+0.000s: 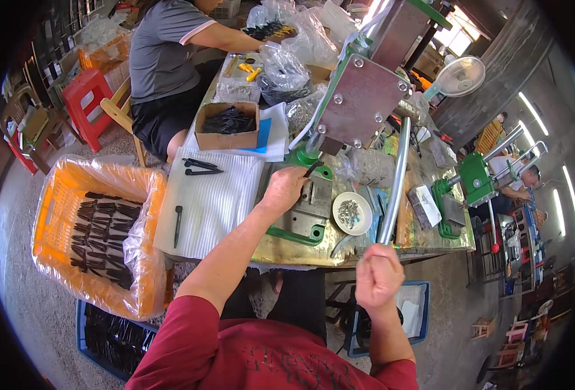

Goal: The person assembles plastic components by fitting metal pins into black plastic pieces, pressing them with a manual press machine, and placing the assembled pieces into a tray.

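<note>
- One bench (300, 256), metal-topped, runs across the middle.
- Green press (359, 97) stands at the bench's front edge, plate-faced head over its base.
- Orange crate (45, 224), clear-lined, beside the bench's left edge; rows of black pieces (105, 234) inside.
- White ribbed sheet (216, 195) at the bench's front-left corner; a few loose parts on it.
- Silver lever (401, 162) slants down past the front edge.
- Brown carton (227, 141) behind the sheet, near the left edge.
- Right hand (378, 276): closed fist round the lever's lower end.
- Left hand (284, 188): fingers pinched on a black part.
- White bowl (367, 214) right of press base, near front edge; small metal bits (348, 213) in it.
- Black part (313, 169): in left fingertips, at the press, under its head.
</note>
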`<state>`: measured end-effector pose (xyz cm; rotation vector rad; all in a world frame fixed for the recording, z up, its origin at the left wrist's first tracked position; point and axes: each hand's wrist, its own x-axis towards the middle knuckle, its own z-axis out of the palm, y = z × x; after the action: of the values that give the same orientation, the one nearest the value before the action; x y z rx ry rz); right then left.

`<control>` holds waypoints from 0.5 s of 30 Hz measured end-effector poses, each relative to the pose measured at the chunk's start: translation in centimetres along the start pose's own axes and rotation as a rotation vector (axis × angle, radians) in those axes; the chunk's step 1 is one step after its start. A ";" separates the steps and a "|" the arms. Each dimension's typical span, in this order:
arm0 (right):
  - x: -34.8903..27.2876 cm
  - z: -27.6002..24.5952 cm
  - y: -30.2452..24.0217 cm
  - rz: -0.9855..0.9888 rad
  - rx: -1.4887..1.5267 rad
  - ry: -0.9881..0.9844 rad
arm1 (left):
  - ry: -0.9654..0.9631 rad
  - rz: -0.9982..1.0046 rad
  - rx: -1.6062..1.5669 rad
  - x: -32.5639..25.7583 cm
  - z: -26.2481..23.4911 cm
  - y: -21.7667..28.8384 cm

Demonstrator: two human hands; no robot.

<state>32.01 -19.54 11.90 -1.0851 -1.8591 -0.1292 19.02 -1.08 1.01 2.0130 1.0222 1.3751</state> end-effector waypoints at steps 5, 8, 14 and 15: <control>3.0 -3.4 -3.3 0.119 0.048 -0.031 | -0.008 -0.032 0.021 0.0 0.0 0.0; 3.9 -4.8 -4.2 0.326 0.129 -0.042 | -0.016 -0.043 0.006 0.2 0.1 0.5; 4.2 -4.9 -4.3 0.333 0.117 -0.091 | -0.013 -0.050 0.003 0.1 0.1 0.2; 4.0 -4.7 -4.2 0.341 0.119 -0.097 | -0.018 -0.059 0.001 0.1 0.0 0.2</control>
<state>31.46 -21.91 18.95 -1.3249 -1.7133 0.2325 19.11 -1.14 1.14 1.9768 1.0661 1.3236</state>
